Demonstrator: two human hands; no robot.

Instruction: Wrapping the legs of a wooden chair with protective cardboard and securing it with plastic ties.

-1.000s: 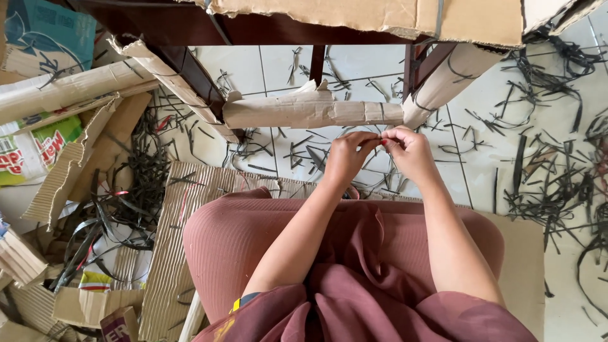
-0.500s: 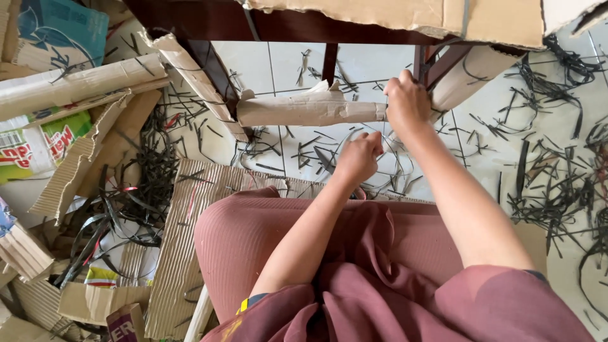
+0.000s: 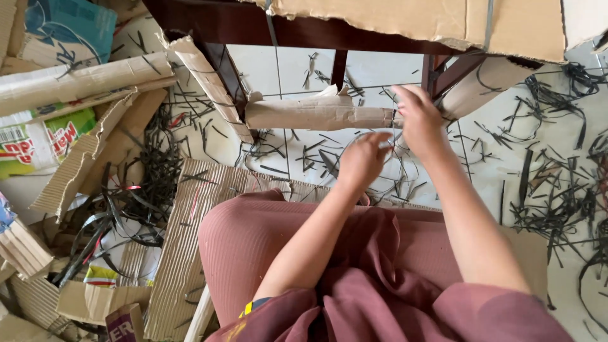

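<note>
White floor tiles (image 3: pixel 373 69) lie under everything, and they are covered with short black strips (image 3: pixel 544 190) scattered all about. A person sits low on a sheet of ribbed cardboard (image 3: pixel 190 209) with knees in pink-brown cloth. Over the floor stands a dark wooden frame (image 3: pixel 221 25) with legs and a rail. One rail of the frame is wrapped in brown cardboard (image 3: pixel 316 115), and it runs across from one leg to the other. More cardboard (image 3: pixel 405 19) lies on top of the frame at the far edge of the view. The right hand (image 3: pixel 419 117) is up at the right end of the wrapped rail, touching it, with the fingers bent around that end. A thin dark strip (image 3: pixel 394 136) hangs down from that hand, near the end of the rail. The left hand (image 3: pixel 364 158) is lower, just in front of the rail and not touching it. Its fingers are curled shut, and they seem to pinch the thin strip, but it is too small to be sure. The two hands are close together. Off to the left side of the floor lie piles of torn cardboard boxes (image 3: pixel 76 82) and a tangle of long black straps (image 3: pixel 133 190).
</note>
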